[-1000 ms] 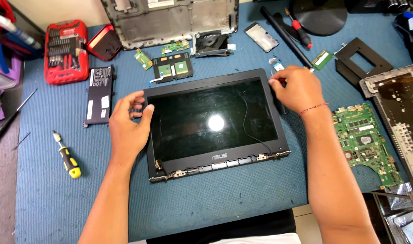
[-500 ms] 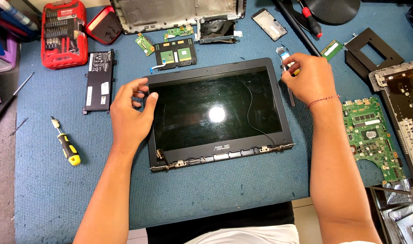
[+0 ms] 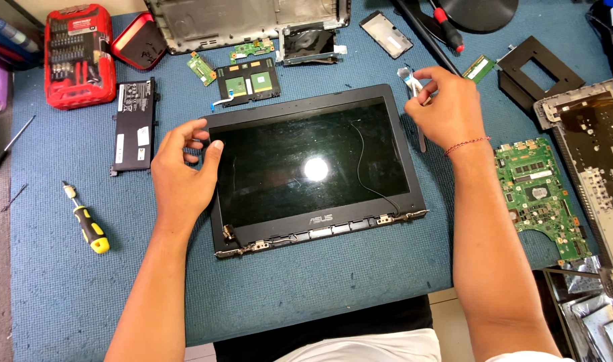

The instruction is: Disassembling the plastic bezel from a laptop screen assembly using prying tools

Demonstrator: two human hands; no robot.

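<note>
A black laptop screen panel (image 3: 306,167) lies face up on the blue mat (image 3: 320,295), hinges toward me. My left hand (image 3: 182,171) rests at its left edge. The thumb touches the bezel and the fingers curl loosely beside the top left corner. My right hand (image 3: 447,110) hovers just off the top right corner, fingers pinched on a thin silvery strip (image 3: 409,79). The strip shows above the fingers and again below the palm.
A green motherboard (image 3: 537,194) and a keyboard deck (image 3: 598,161) lie at the right. A flat battery (image 3: 133,127), a red bit set (image 3: 78,57) and a yellow-handled screwdriver (image 3: 86,224) are at the left. Small boards (image 3: 247,82) and the laptop base shell (image 3: 246,23) sit behind.
My right hand has left the screen's top right corner and closed on the silvery strip beside it. My left fingers have loosened from the left edge.
</note>
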